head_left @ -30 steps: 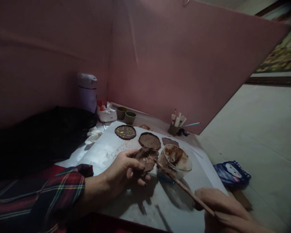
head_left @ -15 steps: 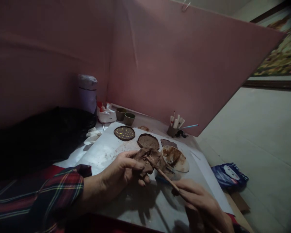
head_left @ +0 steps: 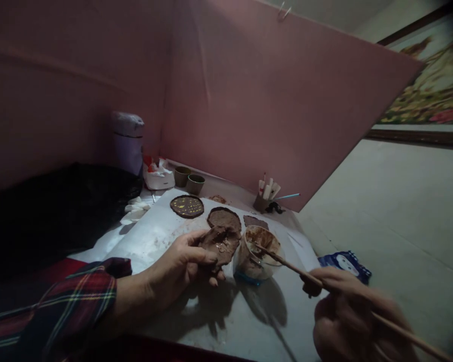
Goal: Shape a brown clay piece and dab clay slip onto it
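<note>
My left hand is closed on a lump of brown clay, thumb on top and fingers beneath. The clay has a wet, shiny hollow and a ragged edge. My right hand grips a thin wooden stick, whose tip reaches into a clear cup smeared inside with brown slip. A dark brown bit shows by the fingers on the stick. Just beyond the clay lies a round brown clay disc with a raised rim. Another disc bears yellow dots.
A flat clay piece lies behind the cup on white paper. Two small cups, a tissue pack and a purple bottle stand at the back left. A pen holder is at the back right, below a pink board.
The stick has left the clay, and its tip is now in the clear cup. My right hand has moved to the right. The left hand still holds the clay, and the view has shifted slightly.
</note>
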A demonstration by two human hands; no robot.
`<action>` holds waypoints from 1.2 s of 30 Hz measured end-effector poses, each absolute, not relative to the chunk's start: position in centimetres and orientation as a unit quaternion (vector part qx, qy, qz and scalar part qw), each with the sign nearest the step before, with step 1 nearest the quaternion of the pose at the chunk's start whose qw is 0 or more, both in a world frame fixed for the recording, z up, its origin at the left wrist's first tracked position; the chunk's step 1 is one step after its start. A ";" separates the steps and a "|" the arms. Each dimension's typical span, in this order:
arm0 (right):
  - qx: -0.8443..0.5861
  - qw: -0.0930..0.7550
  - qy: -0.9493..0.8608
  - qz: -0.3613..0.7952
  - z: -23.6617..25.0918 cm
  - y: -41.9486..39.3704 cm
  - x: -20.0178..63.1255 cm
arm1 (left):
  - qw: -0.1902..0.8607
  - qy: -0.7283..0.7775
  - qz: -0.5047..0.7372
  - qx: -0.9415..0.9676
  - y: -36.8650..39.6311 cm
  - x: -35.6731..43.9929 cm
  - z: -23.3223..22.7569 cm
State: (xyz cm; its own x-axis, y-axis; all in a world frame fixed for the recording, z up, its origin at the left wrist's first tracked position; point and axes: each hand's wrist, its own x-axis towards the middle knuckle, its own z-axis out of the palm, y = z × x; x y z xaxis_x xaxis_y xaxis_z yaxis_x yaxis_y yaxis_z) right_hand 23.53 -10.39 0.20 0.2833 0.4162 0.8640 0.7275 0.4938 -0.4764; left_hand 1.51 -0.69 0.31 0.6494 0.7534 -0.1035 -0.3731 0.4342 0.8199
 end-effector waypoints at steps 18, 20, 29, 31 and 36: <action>-0.499 0.776 -0.341 0.182 1.0 -7.1 24.0 | 0.823 0.233 0.324 0.403 -0.7 1.6 0.2; -0.477 0.808 -0.308 0.156 1.5 -7.2 23.8 | 0.825 0.229 0.325 0.403 -0.7 1.6 0.2; -0.372 0.802 -0.465 0.047 1.1 -9.0 21.1 | 0.822 0.171 0.331 0.430 -0.8 1.7 -0.3; -0.394 0.745 -0.538 0.018 0.3 -9.4 20.7 | 0.817 0.167 0.329 0.443 -0.9 1.6 -0.4; -0.408 0.629 -0.662 0.026 -0.5 -10.1 20.5 | 0.812 0.179 0.338 0.441 -1.0 1.7 -0.4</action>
